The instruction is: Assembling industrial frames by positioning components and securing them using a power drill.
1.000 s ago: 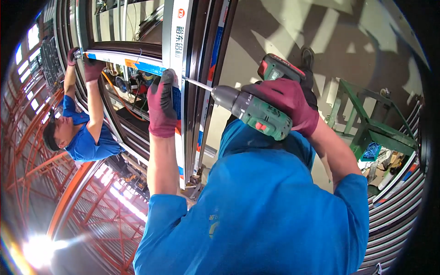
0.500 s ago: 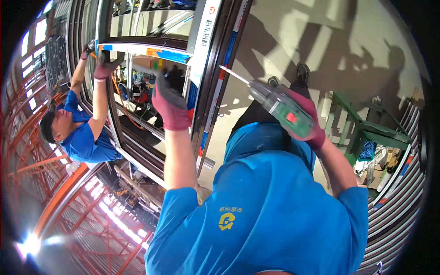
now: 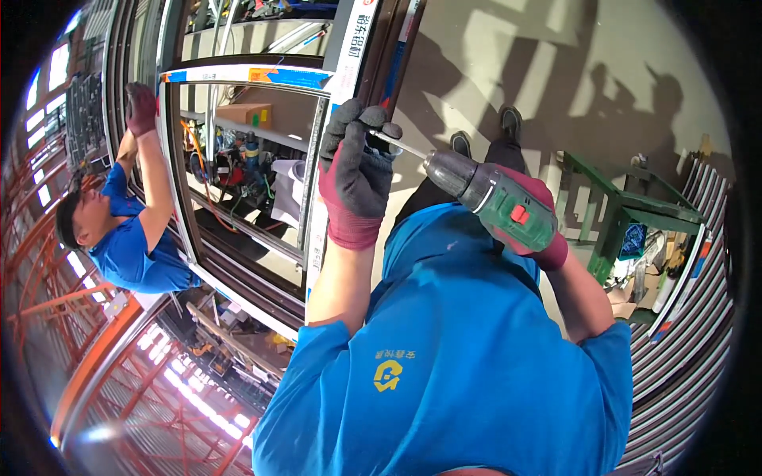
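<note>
My right hand (image 3: 530, 189), in a dark red and black work glove, is wrapped round a green and black cordless drill (image 3: 494, 208) with a red switch. Its long thin bit (image 3: 406, 148) points left, towards my other hand. My left hand (image 3: 355, 170), gloved alike, has its fingers curled round the bit's tip. Whatever small thing they may pinch there is hidden. Just behind that hand stands a large dark metal frame (image 3: 381, 59) with white and blue protective film. A crossbar (image 3: 230, 74) with an orange and blue patch joins it.
At the left, a co-worker in a blue shirt (image 3: 139, 246) has a gloved hand (image 3: 141, 109) raised at the frame. A green metal stand (image 3: 659, 208) holding assorted items is on the right, beside long stacked profiles (image 3: 690, 317). A cardboard box (image 3: 244, 116) shows through the frame.
My left hand has moved right, from the frame opening to the drill bit's tip, and its fingers have curled. The drill has shifted slightly. The co-worker's hands have left the crossbar's end.
</note>
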The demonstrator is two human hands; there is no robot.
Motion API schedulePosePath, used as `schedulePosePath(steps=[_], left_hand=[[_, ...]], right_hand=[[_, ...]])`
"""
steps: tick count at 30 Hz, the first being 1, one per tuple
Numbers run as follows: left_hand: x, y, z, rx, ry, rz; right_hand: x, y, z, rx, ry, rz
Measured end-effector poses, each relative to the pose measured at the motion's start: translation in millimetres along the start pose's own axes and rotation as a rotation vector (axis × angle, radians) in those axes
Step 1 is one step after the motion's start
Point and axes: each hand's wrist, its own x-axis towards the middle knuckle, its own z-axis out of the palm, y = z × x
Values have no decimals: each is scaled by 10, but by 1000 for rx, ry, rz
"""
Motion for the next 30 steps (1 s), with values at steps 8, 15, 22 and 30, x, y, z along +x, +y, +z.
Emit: schedulePosePath(steps=[8, 15, 22, 30], left_hand=[[7, -107, 38, 409, 80, 23], [192, -309, 23, 710, 56, 27], [329, -431, 54, 1039, -43, 108], [320, -453, 1, 1011, -4, 32]], right_hand=[[-83, 39, 14, -103, 54, 21], [23, 254, -22, -79, 148, 34], [72, 535, -117, 283, 166, 188], [54, 707, -246, 115, 130, 92]])
